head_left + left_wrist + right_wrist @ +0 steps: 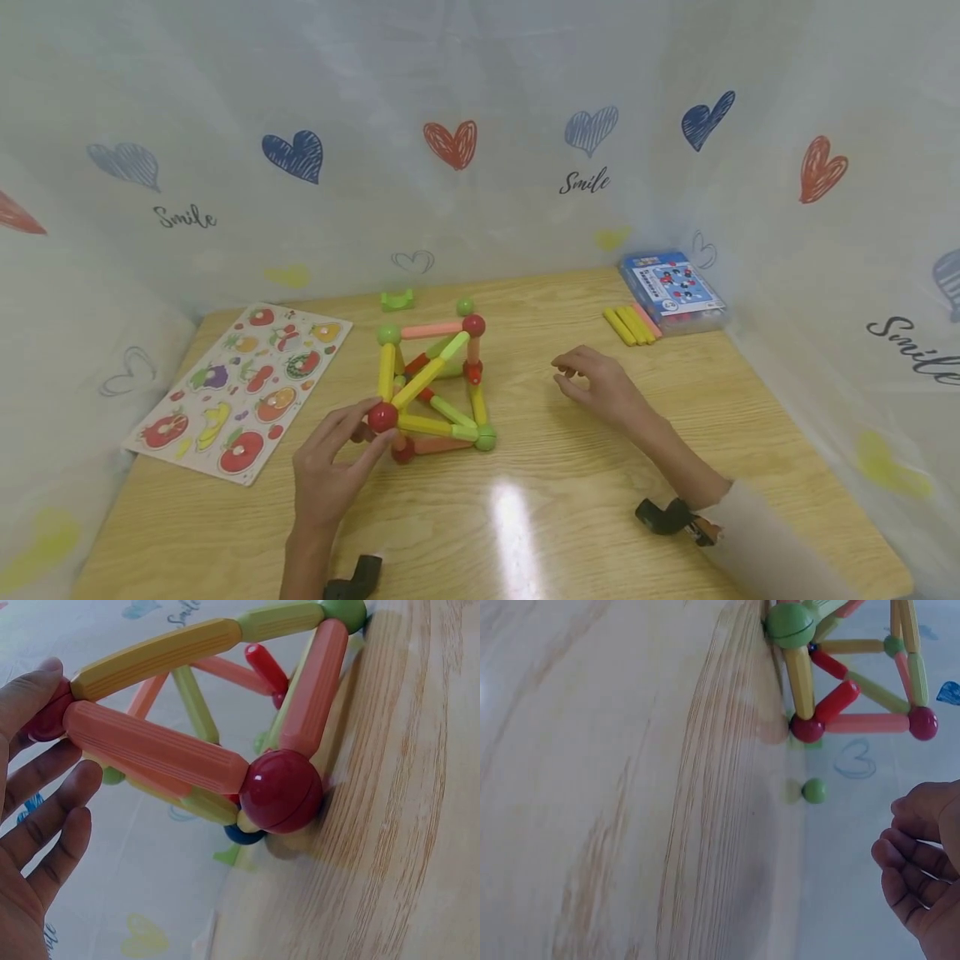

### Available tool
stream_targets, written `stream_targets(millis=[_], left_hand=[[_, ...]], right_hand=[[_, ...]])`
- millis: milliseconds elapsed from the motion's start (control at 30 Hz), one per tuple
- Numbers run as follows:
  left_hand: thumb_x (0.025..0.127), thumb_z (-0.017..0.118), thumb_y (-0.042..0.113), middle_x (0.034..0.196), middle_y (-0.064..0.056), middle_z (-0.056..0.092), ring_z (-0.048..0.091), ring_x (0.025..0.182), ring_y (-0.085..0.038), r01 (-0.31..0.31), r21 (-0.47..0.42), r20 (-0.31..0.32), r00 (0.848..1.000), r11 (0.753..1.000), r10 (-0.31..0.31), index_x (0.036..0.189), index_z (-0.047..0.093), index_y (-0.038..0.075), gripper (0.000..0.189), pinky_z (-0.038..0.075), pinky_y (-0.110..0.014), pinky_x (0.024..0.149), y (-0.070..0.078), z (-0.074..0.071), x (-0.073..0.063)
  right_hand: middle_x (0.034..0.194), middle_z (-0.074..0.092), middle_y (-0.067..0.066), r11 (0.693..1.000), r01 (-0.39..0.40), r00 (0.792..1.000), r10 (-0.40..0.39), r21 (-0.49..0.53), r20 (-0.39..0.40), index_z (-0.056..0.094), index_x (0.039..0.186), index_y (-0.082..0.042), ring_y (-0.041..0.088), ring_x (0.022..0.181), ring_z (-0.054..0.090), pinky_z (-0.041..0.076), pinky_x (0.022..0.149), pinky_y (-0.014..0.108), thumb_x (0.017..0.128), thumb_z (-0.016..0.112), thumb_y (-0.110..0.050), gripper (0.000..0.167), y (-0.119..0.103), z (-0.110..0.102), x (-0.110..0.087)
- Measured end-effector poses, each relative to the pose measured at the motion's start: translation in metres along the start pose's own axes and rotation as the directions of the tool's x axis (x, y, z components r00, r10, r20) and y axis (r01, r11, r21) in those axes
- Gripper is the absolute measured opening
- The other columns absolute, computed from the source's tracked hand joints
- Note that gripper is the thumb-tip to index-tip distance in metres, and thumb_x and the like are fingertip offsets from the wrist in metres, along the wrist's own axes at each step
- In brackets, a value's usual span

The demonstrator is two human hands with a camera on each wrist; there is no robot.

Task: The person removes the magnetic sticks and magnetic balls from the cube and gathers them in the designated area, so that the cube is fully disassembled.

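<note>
Left hand [330, 467]: fingers and thumb curled round a red ball [382, 416] at the near upper corner of the frame [435, 392] of rods and balls standing on the surface [570, 500]. Right hand [600, 387]: loosely curled, holding nothing, apart from the frame to its right. Loose green ball [465, 307] lies beyond the frame. Yellow rods [630, 325] lie beyond the right hand.

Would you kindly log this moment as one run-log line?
left hand: pinches red ball of stick-and-ball frame | right hand: hovers beside frame, holds nothing | table
</note>
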State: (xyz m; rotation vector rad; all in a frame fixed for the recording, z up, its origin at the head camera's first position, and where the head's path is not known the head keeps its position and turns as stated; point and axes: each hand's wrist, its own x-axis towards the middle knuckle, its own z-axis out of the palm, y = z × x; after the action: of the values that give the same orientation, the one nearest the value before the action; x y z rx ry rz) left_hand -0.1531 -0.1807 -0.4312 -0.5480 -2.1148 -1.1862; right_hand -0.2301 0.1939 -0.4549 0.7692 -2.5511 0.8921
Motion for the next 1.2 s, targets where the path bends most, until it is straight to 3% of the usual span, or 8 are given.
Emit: stream_targets(millis=[200,433,700,967,1200], left_hand=[[0.061,0.087,-0.014,0.103,-0.012,0.070,0.060,0.073,-0.020,0.011,0.000,0.005,1.000,1.000,-0.011,0.117,0.071,-0.001,0.059,0.049,-0.011,0.075,-0.017,0.003,-0.008],[0.065,0.090,-0.005,0.107,-0.004,0.070,0.062,0.074,-0.017,0.022,0.011,0.014,1.000,1.000,-0.022,0.123,0.071,0.008,0.062,0.050,-0.011,0.076,-0.035,0.005,-0.016],[0.063,0.090,-0.006,0.105,-0.004,0.070,0.061,0.073,-0.018,0.000,0.007,0.000,1.000,1.000,0.000,0.122,0.072,0.007,0.063,0.049,-0.011,0.075,-0.035,0.005,-0.016],[0.059,0.087,-0.015,0.100,-0.011,0.070,0.060,0.069,-0.023,-0.013,-0.005,-0.012,1.000,1.000,0.013,0.116,0.071,-0.001,0.060,0.050,-0.013,0.073,-0.018,0.005,-0.009],[0.062,0.090,-0.008,0.106,-0.004,0.070,0.061,0.074,-0.015,0.008,0.014,0.002,1.000,1.000,-0.008,0.122,0.072,0.007,0.064,0.050,-0.012,0.074,-0.032,0.005,-0.015]], right_hand=[[0.098,0.068,0.005,0.997,0.035,0.999,-0.035,0.069,-0.013,0.072,0.108,-0.005,0.017,0.084,0.064,0.058,0.067,0.041,0.088,0.075,-0.004,0.020,-0.019,0.009,0.003],[0.100,0.068,0.007,0.994,0.104,0.995,-0.104,0.040,-0.004,0.071,0.110,-0.004,0.019,0.085,0.064,0.058,0.068,0.035,0.088,0.077,-0.007,0.023,-0.037,0.025,0.010],[0.105,0.066,0.009,0.978,0.199,0.980,-0.198,-0.062,0.009,0.069,0.112,-0.002,0.018,0.086,0.065,0.056,0.071,0.026,0.085,0.080,-0.009,0.030,-0.045,0.053,0.030],[0.106,0.064,0.008,0.957,0.273,0.962,-0.273,-0.097,0.020,0.072,0.113,-0.003,0.014,0.083,0.063,0.054,0.068,0.020,0.085,0.080,-0.007,0.029,-0.044,0.077,0.044],[0.102,0.065,0.009,0.944,0.310,0.951,-0.310,-0.110,0.021,0.072,0.105,0.002,0.013,0.081,0.065,0.054,0.070,0.016,0.084,0.077,0.002,0.021,-0.040,0.084,0.049]])
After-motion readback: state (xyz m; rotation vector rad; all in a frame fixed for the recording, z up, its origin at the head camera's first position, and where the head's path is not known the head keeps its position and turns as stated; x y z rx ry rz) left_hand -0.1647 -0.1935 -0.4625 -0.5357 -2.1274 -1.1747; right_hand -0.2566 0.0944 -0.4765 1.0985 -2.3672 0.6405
